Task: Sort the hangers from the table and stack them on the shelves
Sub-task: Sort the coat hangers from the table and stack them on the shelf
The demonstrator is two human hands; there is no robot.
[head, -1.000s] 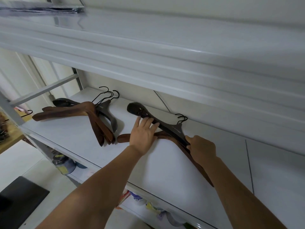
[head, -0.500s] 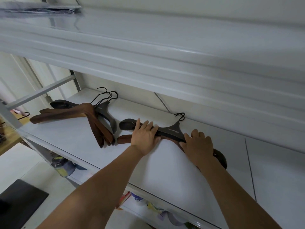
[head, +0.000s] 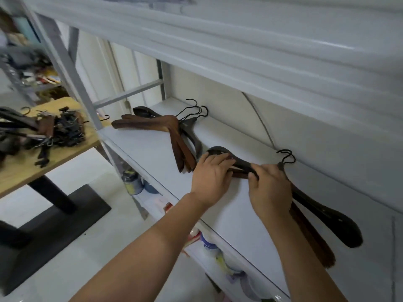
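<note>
A black hanger point(head: 327, 214) lies on top of a brown hanger point(head: 311, 243) on the white shelf point(head: 152, 153), hooks against the back wall. My left hand point(head: 211, 177) rests with its fingers over the black hanger's left arm. My right hand point(head: 270, 188) grips the hanger near its neck, fingers curled round it. A second stack of brown and black hangers point(head: 174, 131) lies further left on the same shelf. More hangers point(head: 43, 129) are heaped on the wooden table point(head: 26, 168) at the left.
Another white shelf point(head: 239, 40) hangs close overhead. Below the working shelf, a lower shelf holds a tin point(head: 132, 182) and bottles point(head: 209, 245). A grey upright post point(head: 72, 83) stands at the shelf's left end. The table's black base point(head: 54, 216) sits on the floor.
The view has swung left and the table with its hanger pile has come into sight. The black hanger now lies squarely over the brown one. My right hand has shifted towards the hook.
</note>
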